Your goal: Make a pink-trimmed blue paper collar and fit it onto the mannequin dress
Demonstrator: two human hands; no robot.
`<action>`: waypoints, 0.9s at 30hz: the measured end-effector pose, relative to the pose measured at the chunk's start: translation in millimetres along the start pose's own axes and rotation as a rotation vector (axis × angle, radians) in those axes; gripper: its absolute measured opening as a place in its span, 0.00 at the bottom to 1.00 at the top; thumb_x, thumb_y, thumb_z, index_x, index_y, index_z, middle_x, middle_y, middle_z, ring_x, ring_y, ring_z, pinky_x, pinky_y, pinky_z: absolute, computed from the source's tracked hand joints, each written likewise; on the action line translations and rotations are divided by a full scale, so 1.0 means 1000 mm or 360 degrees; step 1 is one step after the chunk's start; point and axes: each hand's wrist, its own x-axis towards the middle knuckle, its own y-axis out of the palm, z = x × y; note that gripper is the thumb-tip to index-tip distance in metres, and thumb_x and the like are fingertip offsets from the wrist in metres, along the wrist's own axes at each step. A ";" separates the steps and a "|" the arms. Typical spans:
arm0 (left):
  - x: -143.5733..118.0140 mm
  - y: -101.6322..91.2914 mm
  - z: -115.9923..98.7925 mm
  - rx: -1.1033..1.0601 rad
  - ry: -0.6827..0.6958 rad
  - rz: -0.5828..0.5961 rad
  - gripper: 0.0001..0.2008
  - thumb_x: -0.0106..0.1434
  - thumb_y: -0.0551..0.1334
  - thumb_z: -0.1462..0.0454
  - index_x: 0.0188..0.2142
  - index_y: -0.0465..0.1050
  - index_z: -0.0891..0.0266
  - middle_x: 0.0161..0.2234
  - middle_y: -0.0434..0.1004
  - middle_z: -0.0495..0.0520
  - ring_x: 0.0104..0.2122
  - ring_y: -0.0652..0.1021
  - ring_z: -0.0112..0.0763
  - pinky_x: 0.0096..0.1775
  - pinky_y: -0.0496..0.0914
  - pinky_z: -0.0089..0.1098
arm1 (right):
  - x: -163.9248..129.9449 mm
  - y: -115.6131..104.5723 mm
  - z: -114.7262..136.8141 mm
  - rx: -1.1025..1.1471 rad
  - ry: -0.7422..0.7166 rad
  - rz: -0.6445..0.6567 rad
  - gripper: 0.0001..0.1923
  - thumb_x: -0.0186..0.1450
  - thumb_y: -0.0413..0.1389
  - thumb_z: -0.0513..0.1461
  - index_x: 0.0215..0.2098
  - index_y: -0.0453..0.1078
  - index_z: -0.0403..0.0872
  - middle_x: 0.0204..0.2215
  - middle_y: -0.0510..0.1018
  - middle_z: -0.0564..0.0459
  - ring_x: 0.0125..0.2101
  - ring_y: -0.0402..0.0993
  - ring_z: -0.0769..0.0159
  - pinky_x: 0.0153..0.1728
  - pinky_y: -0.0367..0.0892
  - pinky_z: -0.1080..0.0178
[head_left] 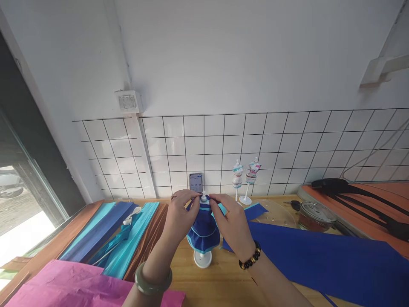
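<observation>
A small dress form stands upright on a white round base (202, 259) in the middle of the table. It wears a dark blue doll-size dress (203, 234) with light blue trim at the waist and hem. My left hand (181, 211) pinches the dress's top edge beside the form's white neck (203, 197), thumb and forefinger together. On the other side of the neck, my right hand (231, 221) pinches the top edge in the same way. The fingers partly cover the shoulders and the dress's sides.
Folded strips of crepe paper (99, 230) and a pink sheet (73, 283) lie at left. A large dark blue sheet (332, 260) covers the right. Behind stand a phone (195, 182) and two patterned dress forms (237, 175). A lidded jar (316, 215) is at right.
</observation>
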 end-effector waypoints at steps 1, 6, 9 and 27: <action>0.001 0.001 -0.001 0.0001 -0.0013 0.0014 0.06 0.57 0.57 0.67 0.30 0.74 0.58 0.31 0.78 0.51 0.36 0.76 0.34 0.41 0.70 0.36 | 0.002 0.000 0.000 -0.0005 0.0008 0.0008 0.10 0.62 0.50 0.34 0.38 0.71 0.50 0.33 0.78 0.52 0.36 0.74 0.63 0.36 0.69 0.61; 0.002 0.001 -0.005 0.0043 -0.0071 0.0020 0.06 0.58 0.57 0.66 0.29 0.73 0.58 0.30 0.77 0.50 0.34 0.76 0.32 0.38 0.70 0.34 | 0.010 -0.004 0.001 -0.0076 0.0081 0.0016 0.08 0.61 0.51 0.35 0.34 0.72 0.49 0.29 0.78 0.53 0.31 0.74 0.64 0.31 0.69 0.62; -0.001 0.002 -0.006 0.0060 -0.0075 -0.0027 0.06 0.58 0.57 0.66 0.29 0.73 0.58 0.30 0.77 0.50 0.34 0.75 0.33 0.37 0.69 0.33 | 0.008 -0.006 0.004 -0.0122 0.0094 0.0010 0.06 0.61 0.52 0.36 0.31 0.71 0.48 0.27 0.76 0.52 0.30 0.73 0.63 0.30 0.68 0.61; -0.008 0.008 -0.015 0.0347 0.0037 -0.0132 0.07 0.60 0.55 0.67 0.30 0.70 0.59 0.28 0.75 0.50 0.33 0.73 0.32 0.37 0.65 0.34 | -0.005 -0.007 0.012 -0.0378 -0.0059 0.0035 0.08 0.64 0.49 0.36 0.35 0.70 0.46 0.29 0.72 0.50 0.33 0.67 0.61 0.35 0.64 0.58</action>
